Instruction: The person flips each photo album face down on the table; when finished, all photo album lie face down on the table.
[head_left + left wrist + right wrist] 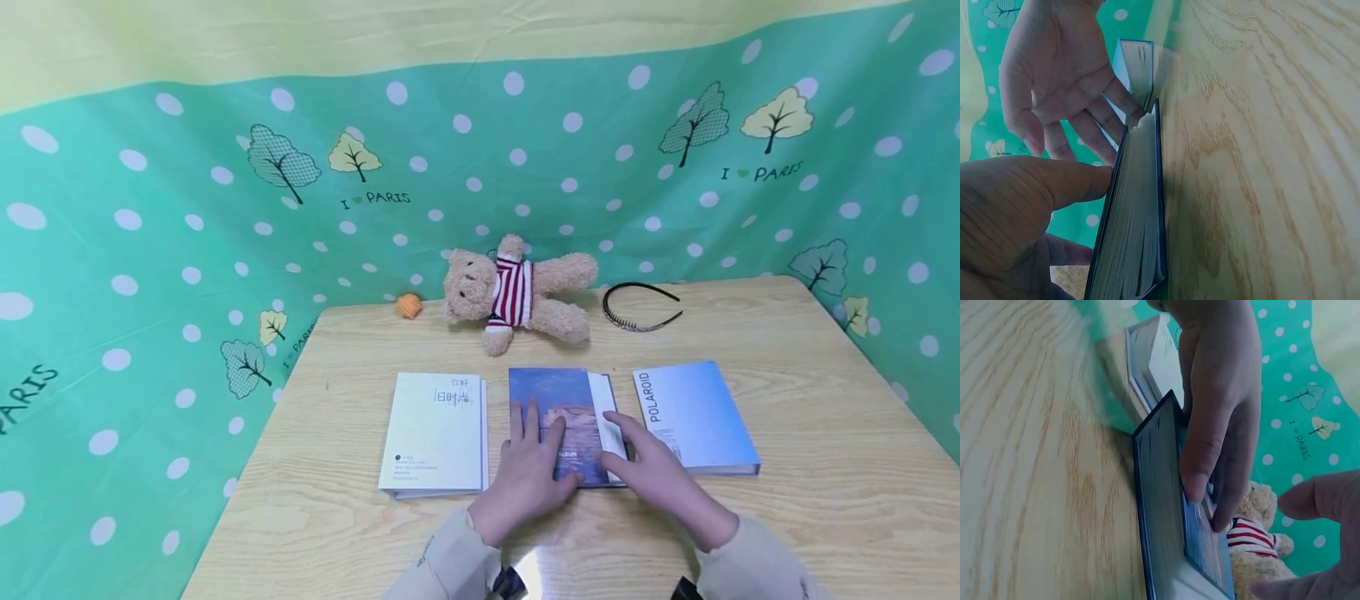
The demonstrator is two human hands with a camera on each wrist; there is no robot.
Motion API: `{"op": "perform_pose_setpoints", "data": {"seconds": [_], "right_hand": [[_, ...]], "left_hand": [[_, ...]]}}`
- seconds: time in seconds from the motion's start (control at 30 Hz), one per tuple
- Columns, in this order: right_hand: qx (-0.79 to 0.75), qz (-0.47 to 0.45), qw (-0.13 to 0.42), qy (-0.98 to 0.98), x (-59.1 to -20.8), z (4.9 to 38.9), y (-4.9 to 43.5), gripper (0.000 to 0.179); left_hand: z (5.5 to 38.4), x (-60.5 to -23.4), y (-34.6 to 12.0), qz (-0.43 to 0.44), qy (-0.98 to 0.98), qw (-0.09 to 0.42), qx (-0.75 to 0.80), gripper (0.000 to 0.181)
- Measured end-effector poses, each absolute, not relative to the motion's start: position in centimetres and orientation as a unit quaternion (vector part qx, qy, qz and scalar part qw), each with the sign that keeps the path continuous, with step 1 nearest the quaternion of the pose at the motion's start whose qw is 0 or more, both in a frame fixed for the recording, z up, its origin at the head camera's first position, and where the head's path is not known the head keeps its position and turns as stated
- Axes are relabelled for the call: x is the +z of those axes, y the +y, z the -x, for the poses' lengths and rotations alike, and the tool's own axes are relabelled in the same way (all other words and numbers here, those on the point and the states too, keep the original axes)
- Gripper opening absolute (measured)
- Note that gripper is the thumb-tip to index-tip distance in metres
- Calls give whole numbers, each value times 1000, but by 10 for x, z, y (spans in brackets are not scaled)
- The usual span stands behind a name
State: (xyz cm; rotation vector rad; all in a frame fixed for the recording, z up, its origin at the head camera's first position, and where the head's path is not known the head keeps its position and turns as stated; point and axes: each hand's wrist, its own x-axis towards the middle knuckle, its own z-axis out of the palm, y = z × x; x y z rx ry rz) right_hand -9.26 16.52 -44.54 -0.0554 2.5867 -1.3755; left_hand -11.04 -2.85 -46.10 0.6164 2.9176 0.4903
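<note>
Landmark: teddy bear (512, 292), lying head to the left, legs to the right.
Album: blue picture-cover album (573, 421), flat on the table (337, 517), person's side of the bear, below its legs. White strip (604, 400) shows along its right side.
Left hand (528, 467): fingers extended flat across the cover, thumb at its near edge. Pressing or resting, not gripping.
Right hand (656, 462): at the strip, thumb and forefinger apart, nothing pinched. Can't tell if the tips touch.
Hands: apart, one each side of the album.
White book (435, 433): person's side of the bear, off to its left.
POLAROID book (701, 417): same side, off to the bear's right.
Orange ball (409, 306): just left of the bear's head.
Headband (626, 325): just right of the bear's legs.
Edge work (my read): left steadies, light and flat; right should square up to one layer, not a wad of pages. Too much left pressure would pin the cover; too little and the album skids.
</note>
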Motion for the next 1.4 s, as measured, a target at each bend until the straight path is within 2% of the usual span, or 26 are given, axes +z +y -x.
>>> {"op": "perform_pose_setpoints", "data": {"seconds": [0.67, 1.1, 1.4], "right_hand": [[-507, -40, 95, 856, -446, 94, 163, 61], [-596, -54, 134, 790, -444, 95, 165, 60], [-633, -65, 139, 759, -444, 96, 167, 60]], "left_hand": [[109, -465, -25, -167, 957, 61, 231, 81], [109, -466, -25, -148, 956, 60, 247, 83], [111, -468, -24, -137, 955, 50, 260, 83]]}}
